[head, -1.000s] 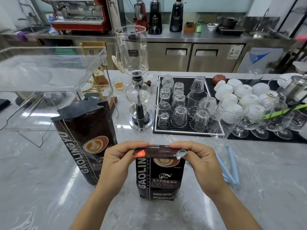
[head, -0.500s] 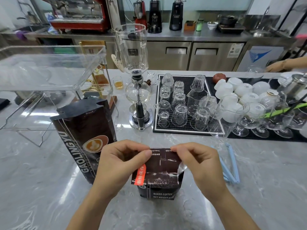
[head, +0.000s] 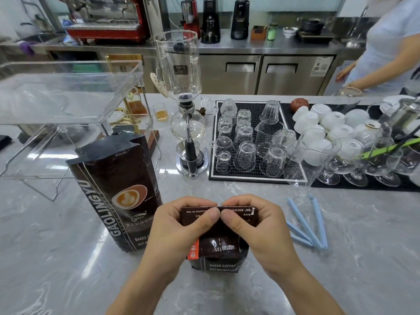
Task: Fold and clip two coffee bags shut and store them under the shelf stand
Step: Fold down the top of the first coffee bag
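Nearest, the short dark-brown foil coffee bag [head: 219, 258] stands on the grey marble counter [head: 56, 258], its top rolled down toward the person. The left hand [head: 179, 226] and right hand [head: 254, 223] both pinch that folded flap, thumbs meeting at its middle, fingers curled over the crease. So the fold on this bag looks under way but not clipped.

Just right of this bag lie the pale-blue plastic sealing clips [head: 306, 226], untouched on the counter; exactly how many is hard to tell. Just left of it, and a little farther off, stands the tall dark-brown coffee bag [head: 116, 194], its top upright and unfolded.

Beyond the tall bag, to the left, the clear acrylic shelf stand [head: 68, 94] has no bag beneath it. By my reading, clipping this bag, the whole second bag, and storing both remain.
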